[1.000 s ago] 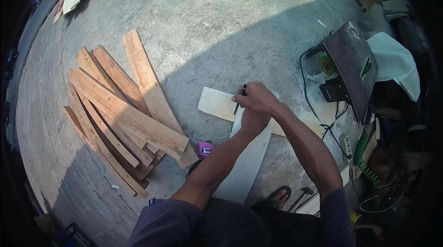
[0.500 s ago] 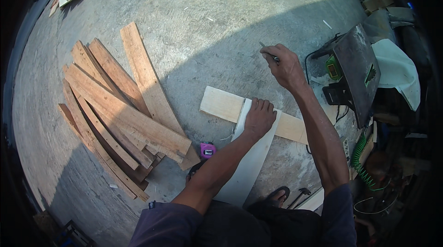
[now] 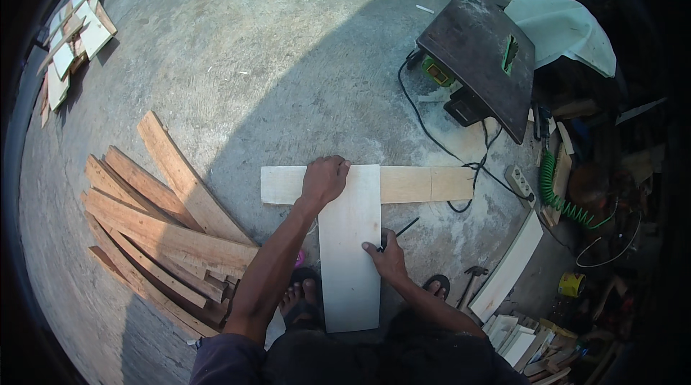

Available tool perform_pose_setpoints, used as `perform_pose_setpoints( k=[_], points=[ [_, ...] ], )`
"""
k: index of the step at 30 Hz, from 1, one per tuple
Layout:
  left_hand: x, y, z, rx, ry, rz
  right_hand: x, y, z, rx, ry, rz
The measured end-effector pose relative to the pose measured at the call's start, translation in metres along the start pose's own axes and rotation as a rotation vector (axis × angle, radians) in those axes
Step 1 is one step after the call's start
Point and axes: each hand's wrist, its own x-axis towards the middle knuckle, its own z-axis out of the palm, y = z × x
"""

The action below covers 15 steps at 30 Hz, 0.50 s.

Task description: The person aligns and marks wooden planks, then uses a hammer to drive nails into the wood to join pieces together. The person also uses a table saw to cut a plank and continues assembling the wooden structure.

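Note:
A wide white board [image 3: 350, 277] lies lengthwise in front of me. Its far end rests across a narrower pale plank [image 3: 405, 185], which shows a thin cross line right of the board. My left hand [image 3: 325, 180] is closed over the white board's far left corner, its fingers together near the far edge. Beside the board's right edge, my right hand [image 3: 390, 261] has closed fingers around a dark, thin pencil [image 3: 409, 226] that points up and right. The right thumb touches the board. A pink tape measure [image 3: 299, 258] is partly hidden behind my left forearm.
Brown planks [image 3: 173, 234] are piled at left. A table saw [image 3: 479, 54] with a black cable stands at far right, near a power strip [image 3: 520, 185] and green coiled hose [image 3: 558, 187]. A hammer [image 3: 471, 284] and white strip [image 3: 507, 270] lie at near right.
My right hand has come down from above the plank to the white board's right edge, still with the pencil. The board now lies straight and squarely across the plank; my view has shifted right.

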Motion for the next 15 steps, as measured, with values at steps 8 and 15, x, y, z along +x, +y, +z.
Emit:
perform_pose_setpoints(
  k=[8, 15],
  points=[
    [-0.026, -0.02, -0.048, 0.506, -0.33, 0.322, -0.059, 0.033, -0.161, 0.598, 0.585, -0.173],
    [-0.029, -0.02, -0.081, 0.563, -0.354, 0.46, -0.131, 0.214, -0.342, 0.522, 1.405, 0.116]
  ],
)
